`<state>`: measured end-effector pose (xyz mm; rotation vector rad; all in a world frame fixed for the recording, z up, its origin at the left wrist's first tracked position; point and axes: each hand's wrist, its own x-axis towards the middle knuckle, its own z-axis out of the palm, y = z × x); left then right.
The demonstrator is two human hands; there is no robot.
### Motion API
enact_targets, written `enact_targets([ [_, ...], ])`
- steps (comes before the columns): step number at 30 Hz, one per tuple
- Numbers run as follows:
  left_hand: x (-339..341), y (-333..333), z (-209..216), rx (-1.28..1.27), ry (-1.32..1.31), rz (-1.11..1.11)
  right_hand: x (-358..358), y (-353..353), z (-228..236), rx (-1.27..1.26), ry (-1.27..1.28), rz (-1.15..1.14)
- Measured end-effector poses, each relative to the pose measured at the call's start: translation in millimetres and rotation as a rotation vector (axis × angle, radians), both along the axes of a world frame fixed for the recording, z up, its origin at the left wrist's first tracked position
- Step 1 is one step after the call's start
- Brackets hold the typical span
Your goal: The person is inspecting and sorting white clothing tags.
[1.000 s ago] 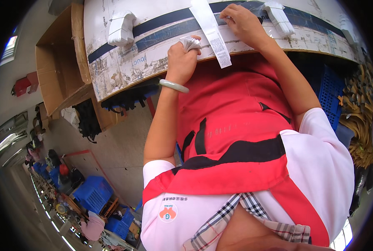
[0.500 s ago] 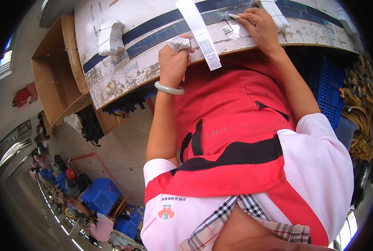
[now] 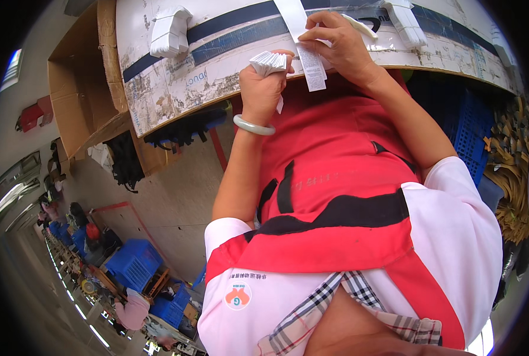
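Observation:
My left hand [image 3: 260, 95] is closed round a thick bundle of folded white labels [image 3: 268, 63], held at the table's near edge. Just right of it, a long white printed label strip [image 3: 312, 65] lies across the table, its end hanging over the edge. My right hand [image 3: 346, 50] has thumb and forefinger pinched at the strip's right side. A slim white pointed tool [image 3: 360, 27] shows beside the right hand's knuckles; whether the hand holds it I cannot tell. Folded white label stacks sit at the left [image 3: 169, 32] and right [image 3: 404, 25].
The worn white table [image 3: 211, 83] has dark tape bands across it. An open cardboard box [image 3: 86, 77] stands at its left end. Blue crates [image 3: 469, 124] and piled brown strips [image 3: 511, 172] are on the right. Farther left, a person in pink [image 3: 132, 310] sits near blue crates.
My right hand has moved left from near the right stack to the label strip. The white tool now shows behind its knuckles instead of at its fingertips. The left hand keeps its bundle.

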<state>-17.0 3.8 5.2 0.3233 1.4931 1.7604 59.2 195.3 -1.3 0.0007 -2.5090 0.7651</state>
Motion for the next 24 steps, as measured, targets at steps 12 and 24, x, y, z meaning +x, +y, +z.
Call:
enact_targets([
  [12, 8, -14, 10, 0.046, 0.552, 0.066, 24, -19, 48, -0.596, -0.243, 0.151],
  [24, 15, -19, 7, 0.125, 0.360, 0.084, 24, -23, 41, -0.720, -0.315, 0.236],
])
